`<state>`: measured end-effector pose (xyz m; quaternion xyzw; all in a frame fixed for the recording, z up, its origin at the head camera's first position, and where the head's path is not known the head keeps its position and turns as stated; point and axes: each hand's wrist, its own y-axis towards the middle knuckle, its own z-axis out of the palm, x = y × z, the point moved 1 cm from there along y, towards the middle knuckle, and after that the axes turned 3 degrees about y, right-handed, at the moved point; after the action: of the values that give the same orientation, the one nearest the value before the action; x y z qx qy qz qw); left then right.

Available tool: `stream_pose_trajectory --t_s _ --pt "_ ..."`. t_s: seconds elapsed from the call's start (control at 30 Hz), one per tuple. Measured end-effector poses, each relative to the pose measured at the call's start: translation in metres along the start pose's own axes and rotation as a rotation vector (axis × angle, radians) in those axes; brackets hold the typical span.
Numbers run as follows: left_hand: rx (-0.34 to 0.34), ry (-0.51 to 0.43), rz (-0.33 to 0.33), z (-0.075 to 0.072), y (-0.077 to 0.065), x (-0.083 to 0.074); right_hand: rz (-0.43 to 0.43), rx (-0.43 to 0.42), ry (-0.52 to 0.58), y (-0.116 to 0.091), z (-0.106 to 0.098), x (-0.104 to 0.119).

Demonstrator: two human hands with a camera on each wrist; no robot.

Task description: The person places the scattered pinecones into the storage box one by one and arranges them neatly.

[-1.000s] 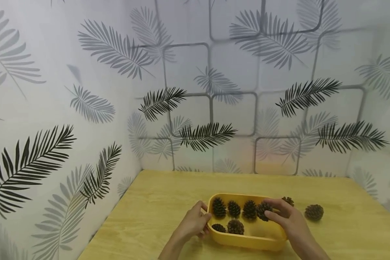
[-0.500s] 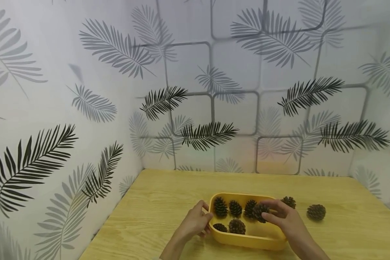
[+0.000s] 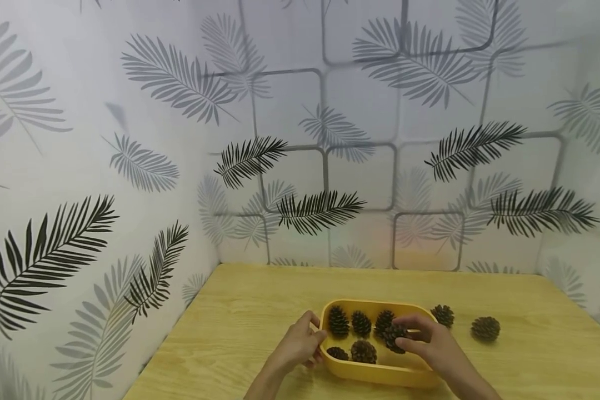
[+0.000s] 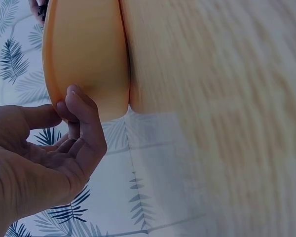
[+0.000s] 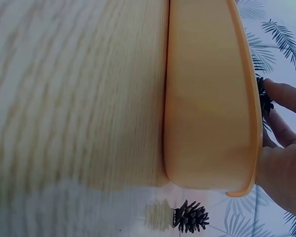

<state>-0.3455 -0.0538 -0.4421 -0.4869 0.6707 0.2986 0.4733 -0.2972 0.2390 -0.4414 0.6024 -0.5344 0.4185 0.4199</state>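
A yellow oval-cornered tray (image 3: 410, 378) stands on the wooden table with several brown pine cones in it: a row along its far side, among them an upright pine cone (image 3: 338, 321), and two nearer the front left, one being a rounder pine cone (image 3: 363, 351). My left hand (image 3: 300, 340) pinches the tray's left rim between thumb and curled fingers, as the left wrist view confirms. Over the inside of the tray, my right hand (image 3: 432, 341) grips a pine cone (image 3: 395, 337) between thumb and fingers. In the right wrist view that pine cone (image 5: 264, 96) is partly hidden behind the rim.
Two loose pine cones lie on the table to the right: one pine cone (image 3: 443, 315) close behind the tray's right end, another pine cone (image 3: 485, 329) farther right. A wall (image 3: 360, 239) with leaf patterns rises behind the table (image 3: 260, 289).
My right hand has moved left and nearer the front with the pine cone, lowering it toward the tray's middle. The left hand keeps its hold on the rim.
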Motion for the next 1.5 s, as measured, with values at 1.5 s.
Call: stream_pose_trajectory --t_s 1.5 --pt "-0.001 0.022 0.002 0.000 0.003 0.004 -0.029 0.108 -0.192 0.015 0.011 0.001"
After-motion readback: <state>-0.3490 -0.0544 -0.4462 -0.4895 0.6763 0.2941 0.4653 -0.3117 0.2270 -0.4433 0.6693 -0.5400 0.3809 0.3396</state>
